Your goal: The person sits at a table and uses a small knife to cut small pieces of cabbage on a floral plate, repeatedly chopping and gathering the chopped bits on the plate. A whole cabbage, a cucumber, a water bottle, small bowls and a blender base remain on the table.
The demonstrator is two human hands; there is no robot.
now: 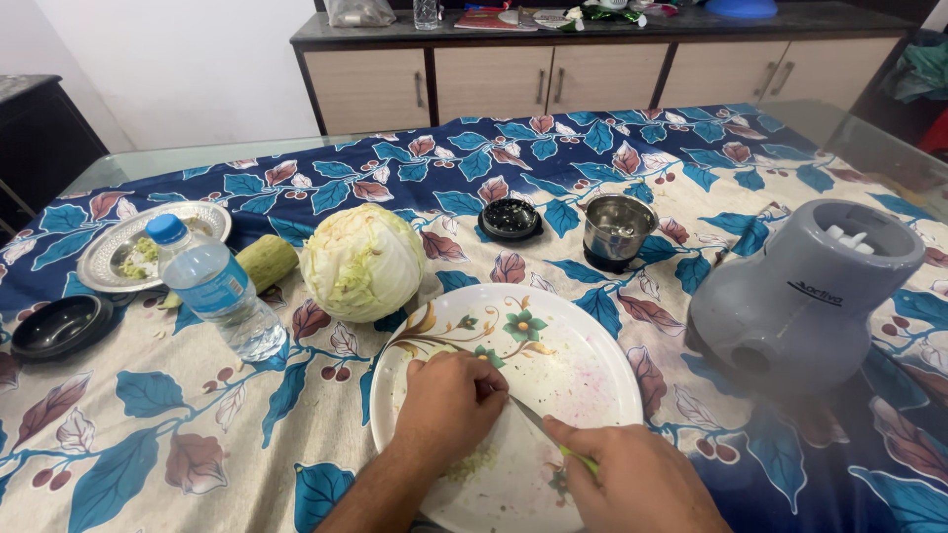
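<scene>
Steel knife in right grip (closed); left hand on plate.

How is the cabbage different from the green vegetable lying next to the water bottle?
The cabbage is round and pale yellow-green, with leafy layers; the green vegetable is long, cylindrical and smooth-skinned. The cabbage is much bulkier and sits free in view, while the vegetable lies partly hidden behind the water bottle. Both rest on the leaf-patterned tablecloth, untouched by either hand.
</scene>
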